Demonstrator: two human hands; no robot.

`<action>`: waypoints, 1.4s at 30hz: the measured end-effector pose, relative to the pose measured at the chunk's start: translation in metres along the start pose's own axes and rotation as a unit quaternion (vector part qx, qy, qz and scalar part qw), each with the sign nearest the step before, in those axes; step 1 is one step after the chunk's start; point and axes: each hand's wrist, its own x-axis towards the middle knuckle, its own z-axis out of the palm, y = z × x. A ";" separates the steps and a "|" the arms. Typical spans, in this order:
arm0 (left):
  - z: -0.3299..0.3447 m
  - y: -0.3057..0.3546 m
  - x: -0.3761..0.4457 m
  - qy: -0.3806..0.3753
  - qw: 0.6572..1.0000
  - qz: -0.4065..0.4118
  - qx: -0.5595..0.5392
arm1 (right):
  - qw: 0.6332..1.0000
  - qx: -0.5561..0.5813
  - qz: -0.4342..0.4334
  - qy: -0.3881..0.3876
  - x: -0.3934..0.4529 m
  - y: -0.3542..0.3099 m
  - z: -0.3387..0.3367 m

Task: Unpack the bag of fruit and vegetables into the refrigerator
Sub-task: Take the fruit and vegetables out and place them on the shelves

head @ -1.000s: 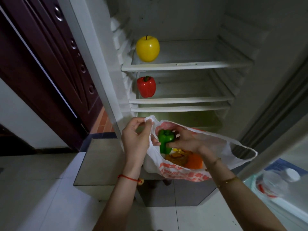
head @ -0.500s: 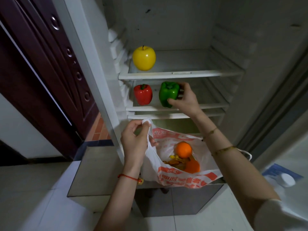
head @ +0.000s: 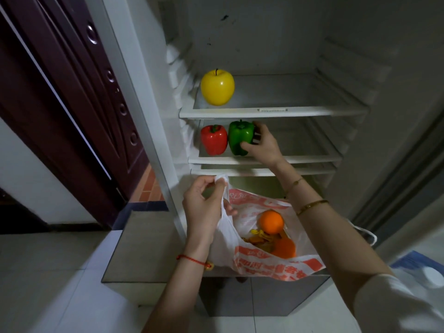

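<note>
Setting green pepper [head: 241,138] on middle shelf [head: 312,159], touching red pepper [head: 213,143]; yellow apple [head: 217,87] on shelf above. 3 items placed; orange [head: 271,222] plus more remain in bag [head: 269,260]. Right hand [head: 263,150] wraps pepper, fingers curled. Left hand [head: 204,210] pinches bag handle.

left wrist: red string bracelet [head: 192,259] | right wrist: thin chain, gold bangle [head: 311,205] | right sleeve [head: 394,306]: white

A: Where's the right hand [head: 260,147]?
B: Arm stretched forward, fingers curled, thumb low.
A: And the left hand [head: 204,207]?
B: Nearer the body, raised, thumb and fingertips pinched together.
</note>
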 end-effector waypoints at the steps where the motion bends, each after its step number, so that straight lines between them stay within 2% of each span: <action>1: 0.000 0.000 -0.001 -0.001 1.000 0.001 0.000 | 1.000 0.005 0.001 -0.002 0.000 0.000 0.000; 5: 0.000 0.001 -0.003 -0.004 1.000 0.002 -0.004 | 1.000 -0.004 0.004 0.007 -0.009 0.006 -0.005; 10: -0.002 0.001 -0.006 -0.004 1.000 0.011 0.011 | 0.997 -0.005 -0.006 0.073 -0.045 0.014 -0.023; 12: -0.003 -0.001 -0.008 -0.011 1.000 0.013 0.012 | 0.997 -0.010 -0.025 0.076 -0.062 0.018 -0.031; 15: -0.005 -0.005 -0.011 -0.022 0.999 0.024 0.027 | 0.999 0.007 -0.040 0.009 -0.092 0.025 -0.043; 17: -0.007 -0.011 -0.013 -0.018 0.999 0.028 0.041 | 0.996 0.008 -0.016 -0.092 -0.116 0.029 -0.050; 21: -0.010 -0.016 -0.023 -0.025 0.997 0.027 0.072 | 0.944 -0.091 0.097 -0.303 -0.153 0.050 -0.051; 23: -0.009 -0.017 -0.030 -0.033 0.997 0.016 0.063 | 0.909 -0.201 0.136 -0.339 -0.160 0.069 -0.038; 25: -0.009 -0.020 -0.036 -0.039 0.997 0.006 0.065 | 0.868 -0.330 0.142 -0.342 -0.166 0.085 -0.021; 26: -0.009 -0.020 -0.040 -0.041 0.997 0.001 0.066 | 0.849 -0.371 0.144 -0.348 -0.169 0.092 -0.013; 28: -0.010 -0.020 -0.047 -0.043 0.997 -0.012 0.058 | 0.836 -0.391 0.150 -0.353 -0.174 0.111 0.005; 33: -0.012 -0.019 -0.057 -0.045 0.998 -0.018 0.050 | 0.831 -0.452 0.082 -0.314 -0.179 0.167 0.031; 37: -0.014 -0.017 -0.058 -0.038 0.998 -0.011 0.052 | 0.850 -0.381 0.130 -0.340 -0.179 0.154 0.041; 39: -0.015 -0.013 -0.058 -0.035 0.998 -0.007 0.047 | 0.862 -0.348 0.126 -0.348 -0.175 0.140 0.036; 42: -0.017 -0.014 -0.051 -0.020 0.999 0.001 0.036 | 0.898 -0.273 0.141 -0.314 -0.165 0.118 0.008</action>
